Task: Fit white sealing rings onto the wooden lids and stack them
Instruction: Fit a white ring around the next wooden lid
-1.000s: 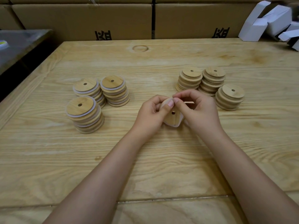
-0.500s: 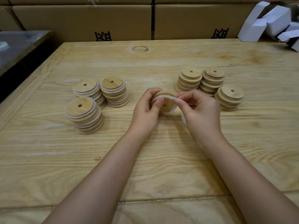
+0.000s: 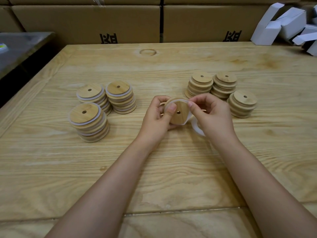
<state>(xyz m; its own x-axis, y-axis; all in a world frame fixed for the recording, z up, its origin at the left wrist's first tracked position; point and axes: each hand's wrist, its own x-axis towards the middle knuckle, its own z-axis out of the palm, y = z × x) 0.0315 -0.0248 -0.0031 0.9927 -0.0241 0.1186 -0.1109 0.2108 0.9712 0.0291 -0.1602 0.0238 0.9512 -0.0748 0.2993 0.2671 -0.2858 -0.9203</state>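
Partly ringed wooden lid [image 3: 180, 112], central hole

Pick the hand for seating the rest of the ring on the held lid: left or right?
Right. The right hand already pinches the white sealing ring at the rim of the wooden lid, with slack hanging below. The left hand grips the lid, thumb across its face, so it is busy steadying.

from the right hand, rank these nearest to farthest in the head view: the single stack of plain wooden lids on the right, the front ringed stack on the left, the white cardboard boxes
1. Single stack of plain wooden lids, just right of the right hand.
2. Front stack of wooden lids with white rings, across the table on the left, past the left hand.
3. White cardboard boxes, far back at the right corner.
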